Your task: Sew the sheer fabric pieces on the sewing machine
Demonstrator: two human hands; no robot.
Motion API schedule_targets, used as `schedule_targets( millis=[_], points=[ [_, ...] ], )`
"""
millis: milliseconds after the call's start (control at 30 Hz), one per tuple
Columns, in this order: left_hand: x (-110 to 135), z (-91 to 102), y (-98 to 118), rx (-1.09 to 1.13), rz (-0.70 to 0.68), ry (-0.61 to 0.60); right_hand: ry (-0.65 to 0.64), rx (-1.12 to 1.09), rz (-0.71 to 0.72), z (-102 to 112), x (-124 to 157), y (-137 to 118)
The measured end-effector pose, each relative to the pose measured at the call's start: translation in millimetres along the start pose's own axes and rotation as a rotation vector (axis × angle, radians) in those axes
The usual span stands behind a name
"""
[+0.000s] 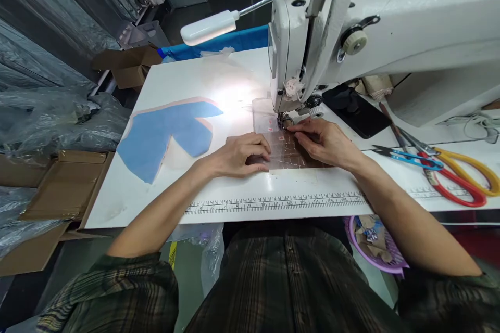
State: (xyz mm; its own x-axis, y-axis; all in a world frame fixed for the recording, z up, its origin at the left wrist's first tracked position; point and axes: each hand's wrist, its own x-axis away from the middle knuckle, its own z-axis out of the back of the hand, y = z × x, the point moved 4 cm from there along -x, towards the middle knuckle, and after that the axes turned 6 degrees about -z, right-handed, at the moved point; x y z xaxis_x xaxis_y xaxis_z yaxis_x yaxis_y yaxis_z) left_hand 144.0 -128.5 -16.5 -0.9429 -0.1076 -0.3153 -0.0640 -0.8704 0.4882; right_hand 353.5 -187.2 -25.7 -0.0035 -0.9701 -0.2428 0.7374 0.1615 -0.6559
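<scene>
On the white table (230, 187) stands the machine (414, 15), a blue cutout (152, 132) well left of it and a clear plate (262, 110) around its foot. The left hand (244, 155) rests with loosely curled fingers on the plate's left edge; the right hand (326, 141) has thumb and forefinger close together just beside the foot (281, 119), and whether either grasps anything cannot be told.

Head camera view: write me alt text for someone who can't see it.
A person's left hand and right hand are close to the needle area of a white sewing machine. On the white tabletop, a blue cut piece lies to the left, scissors to the right, and a printed ruler scale runs along the front edge.
</scene>
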Motion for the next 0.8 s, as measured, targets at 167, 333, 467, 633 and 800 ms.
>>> schedule_targets(
  millis=[167,333,467,633,800],
  points=[
    [3.9,-4.2,-7.2,0.042,0.087,0.08,-0.078,-0.104,0.057,-2.8,3.9,-9.9],
    [6.0,-3.6,-8.7,0.09,0.134,0.16,-0.302,-0.197,0.233,-13.3,13.0,-29.5],
    [7.0,-3.3,-8.2,0.129,0.141,0.18,-0.311,-0.179,0.249,-18.4,14.4,-33.5],
    [7.5,-3.3,-9.2,0.125,0.147,0.178,-0.317,-0.179,0.24,-22.3,13.5,-30.7],
    [4.6,0.7,-3.1,0.075,0.01,0.222,-0.303,-0.194,0.218,-22.9,13.0,-31.4]
  ],
)
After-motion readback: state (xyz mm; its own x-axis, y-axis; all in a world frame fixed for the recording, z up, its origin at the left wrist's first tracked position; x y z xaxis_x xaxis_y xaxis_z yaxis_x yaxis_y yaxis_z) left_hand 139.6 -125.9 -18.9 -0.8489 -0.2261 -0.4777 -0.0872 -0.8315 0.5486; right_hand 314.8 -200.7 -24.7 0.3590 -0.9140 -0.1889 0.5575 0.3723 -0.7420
